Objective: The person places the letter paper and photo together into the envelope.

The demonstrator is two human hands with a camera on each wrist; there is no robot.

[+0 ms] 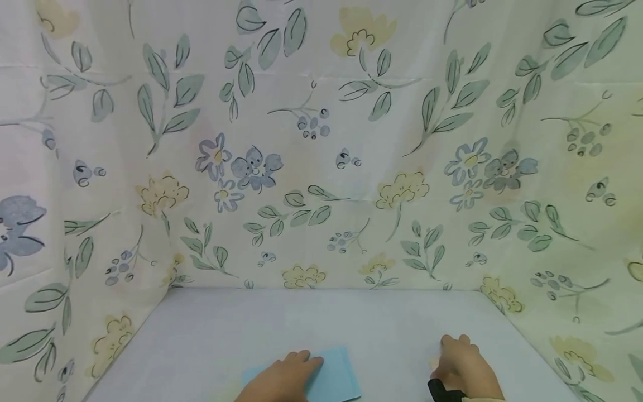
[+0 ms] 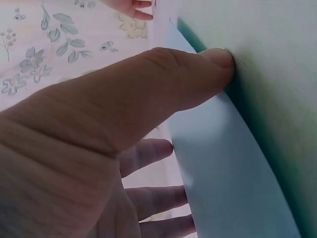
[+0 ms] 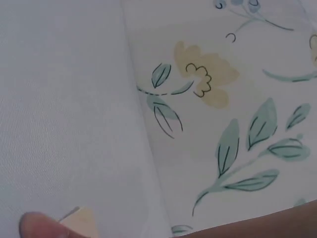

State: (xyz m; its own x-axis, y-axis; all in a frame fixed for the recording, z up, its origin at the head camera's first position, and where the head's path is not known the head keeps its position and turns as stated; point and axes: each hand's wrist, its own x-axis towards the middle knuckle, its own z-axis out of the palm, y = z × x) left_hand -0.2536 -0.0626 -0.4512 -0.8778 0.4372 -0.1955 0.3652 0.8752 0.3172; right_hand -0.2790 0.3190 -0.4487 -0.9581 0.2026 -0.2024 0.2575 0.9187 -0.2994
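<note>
A light blue sheet of paper (image 1: 334, 374) lies on the white table, its near edge lifted a little over a teal shadow in the left wrist view. My left hand (image 1: 285, 377) rests across the sheet. From the left wrist, the thumb (image 2: 215, 64) touches the lifted edge, while the fingers (image 2: 158, 201) extend fairly straight to the sheet's far side. To the right, my right hand (image 1: 464, 363) holds a small pale beige piece (image 1: 434, 364) low over the table. Only the thumb tip and a pointed corner of that beige piece (image 3: 83, 222) show in the right wrist view; the other fingers are hidden.
The white tabletop (image 1: 321, 312) runs back to a hanging floral cloth (image 1: 311, 167), which also encloses the left and right sides. A black strap (image 1: 442, 391) sits at the right wrist, above a light sleeve cuff (image 1: 479, 400).
</note>
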